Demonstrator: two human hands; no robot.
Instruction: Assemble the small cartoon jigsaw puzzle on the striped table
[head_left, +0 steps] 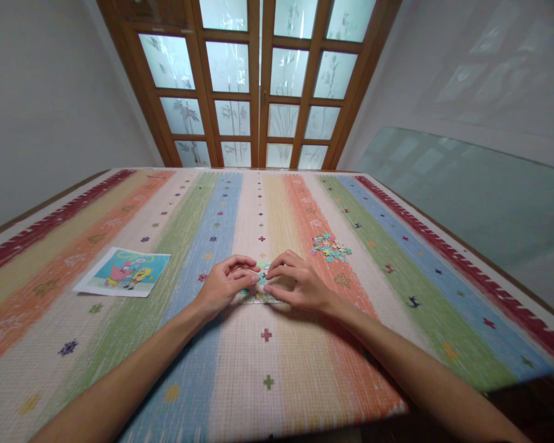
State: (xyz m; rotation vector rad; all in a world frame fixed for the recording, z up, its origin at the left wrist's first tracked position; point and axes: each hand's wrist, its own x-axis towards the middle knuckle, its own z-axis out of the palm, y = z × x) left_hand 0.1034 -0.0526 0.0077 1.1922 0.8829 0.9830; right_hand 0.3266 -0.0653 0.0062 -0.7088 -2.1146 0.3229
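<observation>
A partly joined jigsaw puzzle (pixel 261 298) lies flat before me, its pieces teal, green and multicoloured. Both hands cover much of it. My left hand (pixel 231 278) rests over its left side, with thumb and fingertips drawn close together; whatever they may pinch is too small to make out. Over the right side, my right hand (pixel 298 282) has curved fingers, and a gap shows between thumb and forefinger. A pile of loose jigsaw pieces (pixel 331 247) lies beyond my right hand. Off to the left is a printed cartoon picture (pixel 128 272) with pink and yellow figures.
A striped, patterned cloth (pixel 268 360) covers the table, whose near edge runs below my forearms. Wooden doors (pixel 260 92) with frosted panes stand past the far edge. A glass panel (pixel 466 197) leans along the right wall.
</observation>
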